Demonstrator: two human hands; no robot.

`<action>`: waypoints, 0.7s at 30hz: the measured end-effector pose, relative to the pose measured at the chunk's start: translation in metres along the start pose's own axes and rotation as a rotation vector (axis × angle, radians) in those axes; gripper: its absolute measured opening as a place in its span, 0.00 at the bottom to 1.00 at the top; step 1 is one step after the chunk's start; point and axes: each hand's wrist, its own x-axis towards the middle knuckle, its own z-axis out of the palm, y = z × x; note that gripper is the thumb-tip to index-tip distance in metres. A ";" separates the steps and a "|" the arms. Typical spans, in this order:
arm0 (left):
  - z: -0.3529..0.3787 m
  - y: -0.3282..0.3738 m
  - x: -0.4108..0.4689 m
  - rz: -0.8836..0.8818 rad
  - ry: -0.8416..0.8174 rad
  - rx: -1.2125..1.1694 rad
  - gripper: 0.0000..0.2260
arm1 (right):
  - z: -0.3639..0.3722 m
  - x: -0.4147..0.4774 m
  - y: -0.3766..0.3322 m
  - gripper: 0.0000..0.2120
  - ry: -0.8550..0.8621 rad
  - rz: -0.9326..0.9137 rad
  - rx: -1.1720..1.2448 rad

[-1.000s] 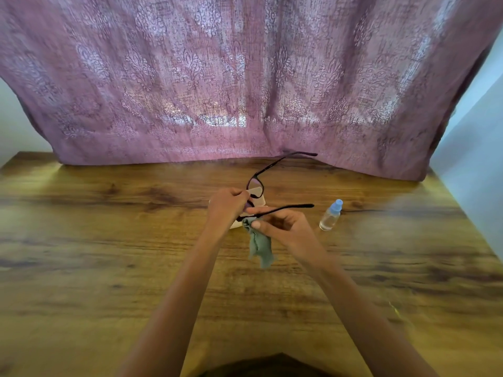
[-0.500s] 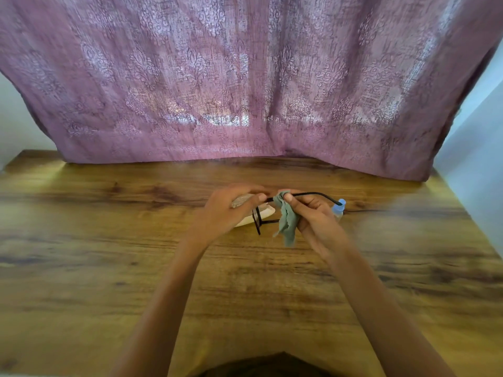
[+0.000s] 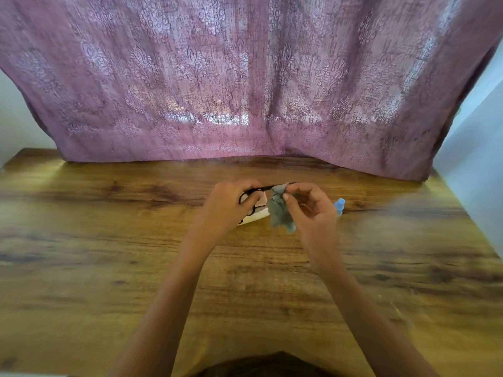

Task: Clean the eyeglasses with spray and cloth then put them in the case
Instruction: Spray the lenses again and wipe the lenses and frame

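Above the worktop, right hand: the right hand (image 3: 313,210) pinches a grey-green cloth (image 3: 280,213) between thumb and fingers, with the rest of the cloth hanging loose below the grip.
Left hand: the left hand (image 3: 231,205) is closed around the front of the eyeglasses (image 3: 257,189), steadying them in the air just left of the cloth.
Eyeglasses: dark-framed and held off the worktop between both hands; one thin black arm runs rightward from the left hand into the folded cloth, so the cloth appears wrapped around that arm rather than a lens. The lenses are mostly hidden behind the left fingers.
Case: a pale case (image 3: 254,217) lies on the worktop (image 3: 109,240) directly under the hands; only its near edge shows, so whether it is open cannot be told.
Spray: a small clear spray bottle (image 3: 339,206) with a blue cap stands upright just right of the right hand, not touched.
Backdrop: a mauve patterned curtain (image 3: 245,77) hangs behind the worktop.
Done, by judgement: the bottle set aside and the cloth in use suggest spraying is over and wiping is under way.
Left, by judgement: finish wiping, fold the arms, lay the eyeglasses in the case and close it.
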 end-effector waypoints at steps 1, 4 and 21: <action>0.001 0.001 0.001 0.020 -0.010 0.020 0.07 | 0.002 0.002 -0.004 0.08 0.006 -0.110 -0.086; 0.004 0.004 0.001 0.058 -0.003 0.006 0.08 | 0.006 0.010 -0.007 0.09 -0.056 -0.383 -0.363; -0.001 0.007 0.011 0.090 -0.017 0.048 0.07 | 0.001 0.040 -0.002 0.11 -0.230 -0.720 -0.998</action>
